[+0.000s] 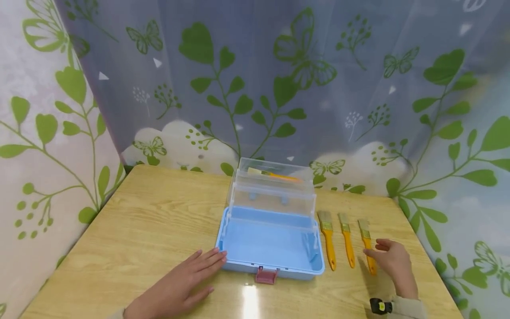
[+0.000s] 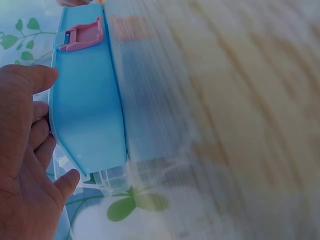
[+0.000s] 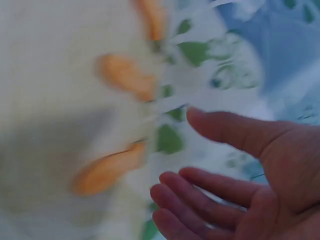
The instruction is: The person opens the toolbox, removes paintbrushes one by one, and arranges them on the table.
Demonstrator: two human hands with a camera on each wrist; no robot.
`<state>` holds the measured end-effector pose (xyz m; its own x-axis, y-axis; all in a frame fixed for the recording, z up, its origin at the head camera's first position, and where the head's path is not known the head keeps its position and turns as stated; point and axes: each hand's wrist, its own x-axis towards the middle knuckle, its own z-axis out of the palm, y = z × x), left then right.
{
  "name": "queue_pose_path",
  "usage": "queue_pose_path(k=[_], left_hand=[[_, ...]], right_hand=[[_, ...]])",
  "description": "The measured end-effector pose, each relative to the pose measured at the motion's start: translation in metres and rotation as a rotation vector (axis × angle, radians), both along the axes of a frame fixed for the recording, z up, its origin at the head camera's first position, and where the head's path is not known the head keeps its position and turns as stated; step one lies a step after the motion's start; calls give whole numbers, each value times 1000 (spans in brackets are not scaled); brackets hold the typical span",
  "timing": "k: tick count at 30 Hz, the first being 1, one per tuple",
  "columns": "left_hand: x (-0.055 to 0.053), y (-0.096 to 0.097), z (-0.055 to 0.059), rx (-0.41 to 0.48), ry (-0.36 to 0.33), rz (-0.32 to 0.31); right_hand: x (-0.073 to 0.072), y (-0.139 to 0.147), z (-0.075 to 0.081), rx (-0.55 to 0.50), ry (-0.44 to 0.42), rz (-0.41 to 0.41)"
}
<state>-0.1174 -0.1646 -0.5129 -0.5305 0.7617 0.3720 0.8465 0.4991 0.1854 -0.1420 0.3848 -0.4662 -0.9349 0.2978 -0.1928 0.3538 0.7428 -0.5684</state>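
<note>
A light blue toolbox [image 1: 271, 246] lies with its lid raised, showing a bare bottom. My left hand [image 1: 187, 283] has its fingers stretched out, fingertips at the box's front left corner; the left wrist view shows the blue front wall [image 2: 90, 105] beside them. Three brushes with orange handles lie right of the box: a wide one [image 1: 328, 241], a middle one [image 1: 347, 241] and a right one [image 1: 367, 248]. Over the right one's handle hovers my right hand [image 1: 392, 263], thumb and fingers apart with nothing between them, as the right wrist view also shows.
Another orange-handled brush [image 1: 279, 176] lies in the clear upper tray [image 1: 275, 190] behind the blue base. A dark pink latch [image 1: 266, 275] hangs at the box's front. The wooden table [image 1: 159, 212] meets a leaf-patterned curtain [image 1: 255, 88] at the back and sides.
</note>
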Motion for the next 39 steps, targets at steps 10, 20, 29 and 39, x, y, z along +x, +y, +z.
queue_pose_path(k=[10,20,29,39], left_hand=[[1,0,-2,10,-39,5],[0,1,0,-20,1,10],[0,4,3,-76,102,20],[4,3,1,-104,118,35]], right_hand=[[-8,-41,41,-129,400,356],[-57,-69,52,-633,475,813],[-96,-106,54,-566,588,681],[-134,-114,58,-473,554,670]])
